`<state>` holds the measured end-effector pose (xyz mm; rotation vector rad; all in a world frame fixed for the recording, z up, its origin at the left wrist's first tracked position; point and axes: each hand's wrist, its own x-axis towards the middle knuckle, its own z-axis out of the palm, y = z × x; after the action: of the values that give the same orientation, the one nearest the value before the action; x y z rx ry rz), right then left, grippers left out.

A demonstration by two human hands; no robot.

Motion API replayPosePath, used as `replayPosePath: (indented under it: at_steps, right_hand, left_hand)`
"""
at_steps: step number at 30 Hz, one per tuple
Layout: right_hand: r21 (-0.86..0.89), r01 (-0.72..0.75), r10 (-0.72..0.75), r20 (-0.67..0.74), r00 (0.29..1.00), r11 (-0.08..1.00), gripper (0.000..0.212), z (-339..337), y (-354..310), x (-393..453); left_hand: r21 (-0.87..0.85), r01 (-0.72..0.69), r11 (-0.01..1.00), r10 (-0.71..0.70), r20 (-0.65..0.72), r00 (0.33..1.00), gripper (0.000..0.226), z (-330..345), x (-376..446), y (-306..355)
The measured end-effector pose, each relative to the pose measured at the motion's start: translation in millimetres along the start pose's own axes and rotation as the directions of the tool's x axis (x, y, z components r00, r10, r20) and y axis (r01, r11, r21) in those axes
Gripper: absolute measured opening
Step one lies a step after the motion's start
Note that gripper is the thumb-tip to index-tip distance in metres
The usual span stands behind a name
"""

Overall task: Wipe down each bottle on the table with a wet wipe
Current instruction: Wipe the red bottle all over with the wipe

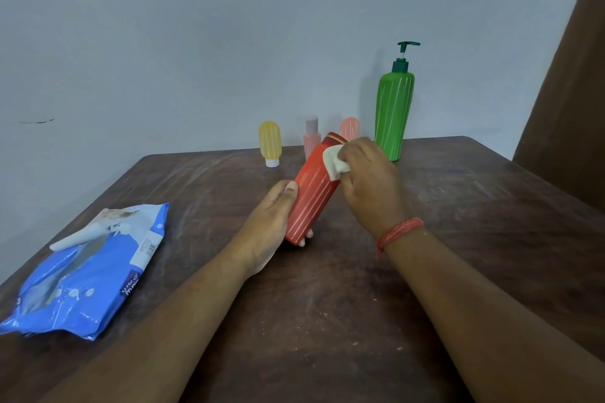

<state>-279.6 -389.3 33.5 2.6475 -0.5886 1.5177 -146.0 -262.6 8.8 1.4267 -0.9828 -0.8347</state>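
My left hand grips the lower end of a red bottle with white stripes, held tilted above the brown table. My right hand pinches a folded white wet wipe against the bottle's upper side near its dark cap. At the table's back edge stand a yellow tube on its white cap, a pale pink bottle, a salmon tube partly hidden behind the red bottle, and a tall green pump bottle.
A blue pack of wet wipes lies on the table's left side with its flap lifted. A grey wall runs close behind the table. Something brown stands at the right beyond the table.
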Motion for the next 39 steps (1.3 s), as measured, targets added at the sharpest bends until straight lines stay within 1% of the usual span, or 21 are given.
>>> replayPosePath:
  at_steps: [2, 4, 5, 8, 9, 11, 12, 15, 19, 21, 23, 24, 26, 27, 30, 31, 34, 35, 36, 38, 39]
  right_hand:
    - [0.043, -0.008, 0.008, 0.004, 1.0, 0.999, 0.025, -1.2, -2.4, -1.9]
    - [0.025, 0.052, -0.054, 0.054, 0.997, 0.998, 0.027, 0.9, -8.0, -4.8]
    - [0.005, 0.059, -0.059, 0.061, 0.996, 0.998, 0.027, 2.3, -9.6, -5.3]
    - [-0.008, -0.009, 0.009, -0.001, 1.0, 1.0, 0.017, 2.7, -10.9, -2.1]
    - [-0.02, 0.009, -0.009, 0.001, 1.0, 1.0, 0.016, 3.9, -11.1, -2.3]
    - [-0.055, 0.075, -0.072, 0.06, 0.996, 0.996, 0.021, 6.5, -11.4, -4.5]
    - [-0.054, 0.072, -0.069, 0.062, 0.996, 0.996, 0.022, 6.6, -10.0, -4.5]
    - [-0.001, -0.044, 0.044, -0.028, 0.999, 0.999, 0.018, 5.6, -5.9, -2.7]
    - [0.045, -0.058, 0.057, 0.033, 0.998, 0.997, 0.012, 12.1, -10.7, -8.1]
    - [0.117, -0.17, 0.172, -0.012, 0.985, 0.978, 0.01, 12.3, -7.0, -5.4]
    - [0.193, -0.292, 0.306, -0.046, 0.951, 0.937, 0.009, 10.4, -4.7, -4.1]
    - [0.21, -0.324, 0.335, -0.02, 0.942, 0.923, 0.008, 10.5, -6.6, -6.0]
    - [0.232, -0.329, 0.33, 0.038, 0.943, 0.915, 0.008, 12.9, -13.3, -11.8]
    - [0.26, -0.334, 0.336, 0.039, 0.941, 0.906, 0.01, 13.6, -15.6, -12.3]
    - [0.406, -0.414, 0.462, -0.023, 0.887, 0.815, 0.015, 10.4, -13.2, -6.0]
    - [0.437, -0.423, 0.48, -0.023, 0.877, 0.794, 0.017, 10.4, -12.7, -6.3]
    - [0.444, -0.427, 0.441, 0.078, 0.894, 0.788, 0.016, 15.8, -18.5, -13.9]
    - [0.463, -0.437, 0.449, 0.091, 0.889, 0.771, 0.016, 17.6, -18.6, -14.0]
    - [0.499, -0.458, 0.486, 0.081, 0.87, 0.736, 0.016, 17.7, -16.6, -11.6]
    - [0.58, -0.502, 0.589, 0.048, 0.807, 0.641, 0.016, 16.5, -10.0, -5.6]
    - [0.591, -0.513, 0.609, 0.044, 0.792, 0.623, 0.016, 16.5, -8.7, -5.8]
  left_hand:
    - [-0.005, 0.0, 1.0, 0.0, 0.004, 1.0, 0.039, -0.4, 0.1, -0.4]
    - [-0.033, 0.004, 0.999, -0.004, -0.001, 1.0, 0.04, -1.3, 0.2, -0.8]
    - [-0.05, 0.009, 0.999, -0.009, -0.006, 1.0, 0.039, -1.4, 0.0, -0.5]
    - [-0.063, 0.009, 0.998, -0.009, -0.001, 1.0, 0.038, -1.5, 0.7, -0.7]
    - [-0.069, 0.012, 0.998, -0.012, -0.001, 1.0, 0.039, -1.9, 0.7, -0.7]
    - [-0.099, 0.016, 0.995, -0.016, -0.005, 1.0, 0.038, -2.7, 0.3, -0.1]
    - [-0.105, 0.016, 0.994, -0.016, -0.003, 1.0, 0.038, -2.9, 0.6, -0.2]
    - [-0.099, 0.01, 0.995, -0.009, 0.015, 1.0, 0.04, -2.9, 0.5, -0.9]
    - [-0.18, 0.004, 0.984, -0.004, -0.001, 1.0, 0.037, -6.4, 0.2, 0.1]
    - [-0.181, 0.002, 0.984, 0.002, 0.022, 1.0, 0.035, -6.3, -0.6, 1.1]
    - [-0.166, 0.011, 0.986, -0.003, 0.046, 0.999, 0.033, -5.1, -0.6, 1.4]
    - [-0.168, 0.014, 0.986, -0.006, 0.044, 0.999, 0.033, -5.1, -0.2, 1.1]
    - [-0.194, 0.011, 0.981, -0.006, 0.028, 1.0, 0.034, -5.8, 0.2, 1.4]
    - [-0.205, 0.012, 0.979, -0.007, 0.023, 1.0, 0.035, -6.2, 0.3, 1.8]
    - [-0.21, 0.022, 0.977, -0.013, 0.045, 0.999, 0.036, -5.8, 0.0, 1.7]
    - [-0.214, 0.026, 0.977, -0.016, 0.049, 0.999, 0.036, -5.6, -0.5, 1.6]
    - [-0.275, 0.036, 0.961, -0.029, 0.027, 0.999, 0.036, -7.9, 0.4, 1.5]
    - [-0.288, 0.036, 0.957, -0.03, 0.024, 0.999, 0.036, -8.3, 0.4, 2.1]
    - [-0.284, 0.035, 0.958, -0.027, 0.032, 0.999, 0.036, -8.1, 0.6, 2.2]
    - [-0.243, 0.033, 0.969, -0.019, 0.061, 0.998, 0.035, -6.5, 0.1, 2.2]
    - [-0.23, 0.032, 0.973, -0.017, 0.068, 0.998, 0.033, -5.9, -0.7, 2.1]
